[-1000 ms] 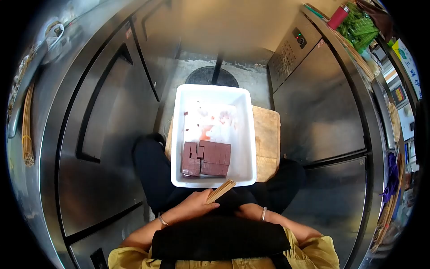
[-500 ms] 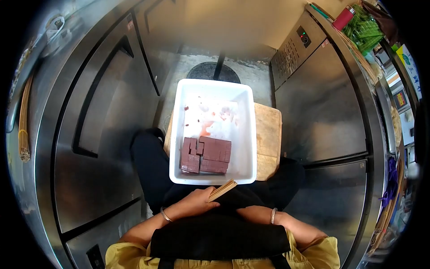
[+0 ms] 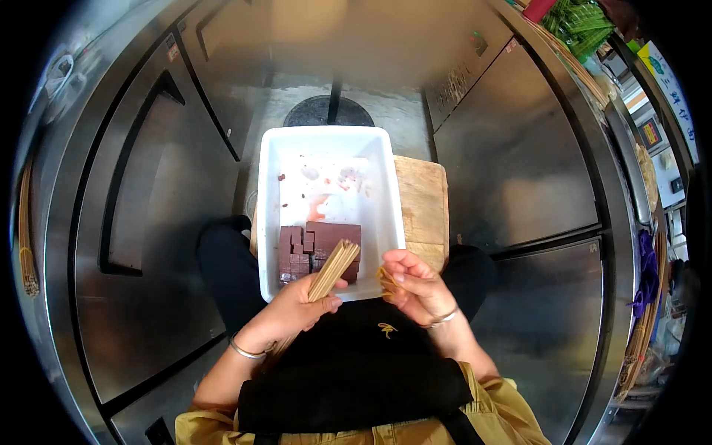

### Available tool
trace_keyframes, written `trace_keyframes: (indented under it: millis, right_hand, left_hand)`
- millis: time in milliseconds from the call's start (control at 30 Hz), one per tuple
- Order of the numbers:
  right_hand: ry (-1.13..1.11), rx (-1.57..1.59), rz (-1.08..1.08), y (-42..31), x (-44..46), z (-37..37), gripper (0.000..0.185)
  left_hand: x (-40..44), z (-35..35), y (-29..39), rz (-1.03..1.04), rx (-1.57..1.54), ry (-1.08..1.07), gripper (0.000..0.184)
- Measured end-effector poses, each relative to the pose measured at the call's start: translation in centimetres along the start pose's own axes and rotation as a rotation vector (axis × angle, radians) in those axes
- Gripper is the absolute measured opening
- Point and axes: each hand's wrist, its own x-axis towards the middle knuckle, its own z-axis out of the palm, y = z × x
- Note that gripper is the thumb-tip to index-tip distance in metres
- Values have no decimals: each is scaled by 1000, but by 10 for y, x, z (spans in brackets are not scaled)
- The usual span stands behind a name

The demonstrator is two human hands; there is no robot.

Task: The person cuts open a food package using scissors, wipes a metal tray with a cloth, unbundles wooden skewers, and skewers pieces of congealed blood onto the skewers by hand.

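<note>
My left hand [image 3: 291, 310] is closed around a bundle of thin bamboo skewers [image 3: 335, 268], tilted with its upper end over the near part of a white plastic tub [image 3: 394, 200]. Just right of it, my right hand [image 3: 420, 288] pinches a thin yellow band [image 3: 383, 280], apparently a rubber band, by the tub's near right corner. Dark red-brown blocks [image 3: 337, 232], which look like blood curd, lie cut in the tub's near left part, partly hidden by the skewers. A small yellow squiggle [image 3: 386, 328] shows on my black apron; whether it is loose or printed I cannot tell.
The tub rests on a wooden board [image 3: 424, 200] between my knees. Steel cabinets stand close on the left [image 3: 185, 170] and right [image 3: 512, 163]. More bundled skewers [image 3: 27, 259] lie at the far left, and green vegetables [image 3: 578, 28] at the upper right.
Both hands have risen toward the tub. The skewer bundle now stands more upright over the blocks. My right hand has come out from beside the apron with the yellow band. The view has shifted slightly.
</note>
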Motion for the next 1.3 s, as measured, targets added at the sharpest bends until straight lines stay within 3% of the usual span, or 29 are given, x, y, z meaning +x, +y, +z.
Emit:
trace_keyframes:
  millis: [300,500,633,767,867,933,1067,1200,1233,1300]
  right_hand:
    - [-26,155,114,37,18,-9,20]
    - [-48,55,123,37,-1,-9,18]
    - [-51,-218,125,18,-17,-5,18]
    - [46,-416,173,-6,-45,-8,24]
    - [98,-587,84,-9,-67,-24,25]
    - [117,-967,187,-10,-76,-28,37]
    - [104,-761,55,1,-68,-5,57]
    - [13,-760,35,17,-51,2,40]
    - [22,-733,65,19,-49,1,29]
    - [30,-708,101,16,-48,3,18]
  left_hand:
    - [17,10,10,65,67,36,20]
    - [29,19,-3,20,78,14,15]
    - [28,29,2,-44,114,-93,14]
    - [21,37,8,-25,189,-144,11]
    - [18,36,7,-43,202,-105,12]
    - [18,36,8,-76,162,-82,12]
    - [18,41,9,-63,236,-59,12]
    - [17,47,6,67,266,-113,12]
    - [16,47,7,101,251,-104,12]
    - [14,43,10,69,306,-107,12]
